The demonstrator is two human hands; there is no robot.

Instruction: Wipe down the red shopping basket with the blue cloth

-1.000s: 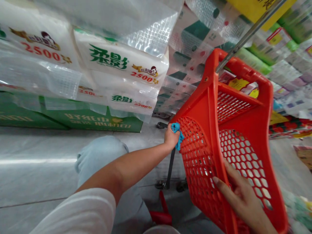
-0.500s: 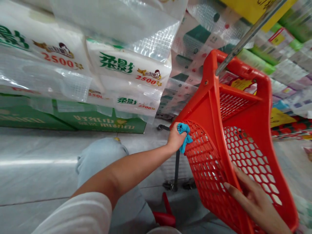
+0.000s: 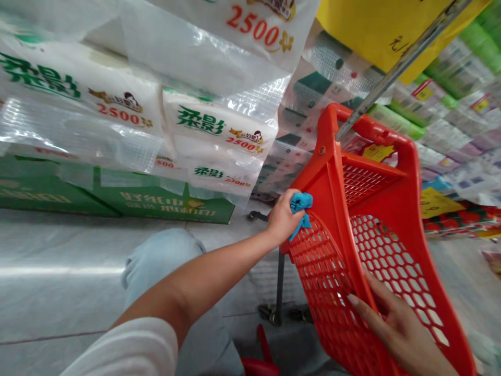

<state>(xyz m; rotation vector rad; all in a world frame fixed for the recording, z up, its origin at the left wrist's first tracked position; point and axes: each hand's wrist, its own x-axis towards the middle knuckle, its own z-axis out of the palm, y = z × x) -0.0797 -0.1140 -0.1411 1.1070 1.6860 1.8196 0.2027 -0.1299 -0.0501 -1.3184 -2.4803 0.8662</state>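
A red plastic shopping cart with lattice side walls stands tilted in the view at the right. My left hand is closed on a crumpled blue cloth and presses it against the cart's near side wall, at the upper left of the lattice. Lower down, my right hand grips the cart's rim, with the thumb on the outer side and the fingers inside.
Stacked white tissue packs stand at the upper left above green cartons. A metal pole slants over the cart. More packs and yellow signs lie behind. Below are my knee, grey floor and a red object.
My left hand and the blue cloth have moved a little up along the cart's side wall. The view has shifted, and the cart's handle end appears lower and further left.
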